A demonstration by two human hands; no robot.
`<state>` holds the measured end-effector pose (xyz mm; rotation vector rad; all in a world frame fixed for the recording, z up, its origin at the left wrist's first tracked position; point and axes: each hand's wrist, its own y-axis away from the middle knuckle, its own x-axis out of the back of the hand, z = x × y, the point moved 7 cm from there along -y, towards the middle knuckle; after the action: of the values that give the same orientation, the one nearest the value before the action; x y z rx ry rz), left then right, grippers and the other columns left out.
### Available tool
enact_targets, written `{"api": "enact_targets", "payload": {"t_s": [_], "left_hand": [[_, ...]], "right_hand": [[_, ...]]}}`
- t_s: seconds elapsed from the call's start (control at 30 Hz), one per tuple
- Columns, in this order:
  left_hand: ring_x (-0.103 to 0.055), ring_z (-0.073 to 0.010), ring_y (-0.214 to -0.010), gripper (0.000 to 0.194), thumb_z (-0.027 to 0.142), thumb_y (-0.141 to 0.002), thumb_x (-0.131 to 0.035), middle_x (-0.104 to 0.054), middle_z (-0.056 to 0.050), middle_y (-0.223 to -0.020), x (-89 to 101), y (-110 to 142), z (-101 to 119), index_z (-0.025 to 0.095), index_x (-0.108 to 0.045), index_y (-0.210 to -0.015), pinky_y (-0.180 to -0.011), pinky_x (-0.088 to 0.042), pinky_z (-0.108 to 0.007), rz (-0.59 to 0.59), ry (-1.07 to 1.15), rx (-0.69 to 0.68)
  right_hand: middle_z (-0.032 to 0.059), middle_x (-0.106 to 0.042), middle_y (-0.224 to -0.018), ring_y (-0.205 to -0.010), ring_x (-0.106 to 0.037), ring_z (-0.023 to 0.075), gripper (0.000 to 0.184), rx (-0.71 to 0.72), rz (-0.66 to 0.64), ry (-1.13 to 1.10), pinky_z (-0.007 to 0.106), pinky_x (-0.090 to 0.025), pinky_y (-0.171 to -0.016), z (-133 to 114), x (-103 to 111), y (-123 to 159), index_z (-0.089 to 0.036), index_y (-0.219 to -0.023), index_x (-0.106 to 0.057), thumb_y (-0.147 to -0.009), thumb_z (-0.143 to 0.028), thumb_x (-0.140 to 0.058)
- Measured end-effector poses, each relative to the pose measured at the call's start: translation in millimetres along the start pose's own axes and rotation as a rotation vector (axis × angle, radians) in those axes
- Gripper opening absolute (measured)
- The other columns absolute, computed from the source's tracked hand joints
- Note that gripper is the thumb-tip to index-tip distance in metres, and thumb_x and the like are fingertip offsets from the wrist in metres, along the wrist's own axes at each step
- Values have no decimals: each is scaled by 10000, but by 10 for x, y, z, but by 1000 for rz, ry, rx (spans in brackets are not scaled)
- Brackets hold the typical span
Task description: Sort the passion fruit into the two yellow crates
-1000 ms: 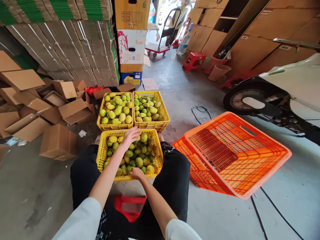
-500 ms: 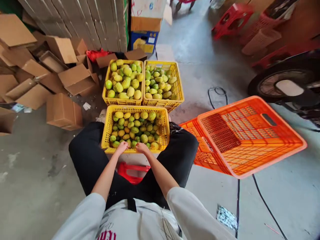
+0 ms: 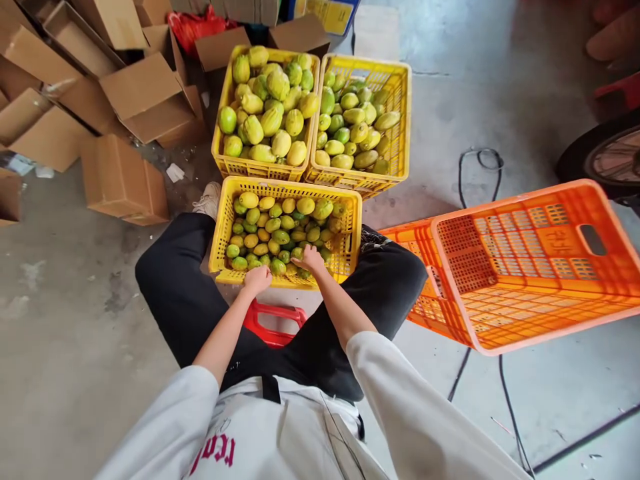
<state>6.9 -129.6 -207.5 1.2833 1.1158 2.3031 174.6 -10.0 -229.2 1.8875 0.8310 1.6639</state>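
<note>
Between my knees stands a yellow crate (image 3: pixel 285 182) holding a layer of small oval fruits (image 3: pixel 280 237), green to yellow. My left hand (image 3: pixel 258 280) is closed by the crate's near rim; whatever its fingers hold, if anything, is hidden. Farther right, my right hand (image 3: pixel 311 259) reaches over the rim, thumb and fingers bent round a green fruit (image 3: pixel 297 253) at the near side of the pile. Its grip is partly covered by the hand itself.
Behind are two more yellow crates, the left crate (image 3: pixel 216 150) heaped with larger fruits and the right crate (image 3: pixel 406 120) partly filled. An orange crate (image 3: pixel 540 320) lies tilted at right, above black cables (image 3: pixel 510 393). Cardboard boxes (image 3: pixel 120 177) crowd the left. A red stool (image 3: pixel 275 311) shows below.
My hands have moved apart: the right went rightward and farther into the fruits, the left drew back to the near rim. The view has tilted down and closer.
</note>
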Motion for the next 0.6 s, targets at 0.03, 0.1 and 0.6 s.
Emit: {"api": "enact_targets", "payload": {"t_s": [0.03,0.1,0.6], "left_hand": [[-672,-250,-1222,322,268,-1005,-477,-736,-106,-1288,-5,3,9,199,-688,-1239,-996,-506,-347,-4,-6,4],[-670,-255,-1229,332,267,-1004,-474,-730,-113,-1301,-11,9,30,189,-681,-1251,-997,-507,-351,-12,-13,12],[-680,-248,-1198,297,250,-983,-486,-728,-130,-1293,10,-435,134,174,-683,-1192,-973,-518,-324,-104,5,37]], "right_hand": [[260,-449,-1486,-1284,-598,352,618,-8,-30,0,378,-501,-1011,14,-59,-11,-87,-1432,-423,-936,-356,-676],[275,-434,-1488,-1262,-624,346,641,-11,-38,-4,362,-501,-1011,8,-135,-28,-66,-1436,-402,-932,-345,-685],[244,-616,-1349,-1223,-630,331,848,255,-80,-55,362,-522,-999,-26,738,-436,-67,-1389,-427,-730,-331,-891]]}}
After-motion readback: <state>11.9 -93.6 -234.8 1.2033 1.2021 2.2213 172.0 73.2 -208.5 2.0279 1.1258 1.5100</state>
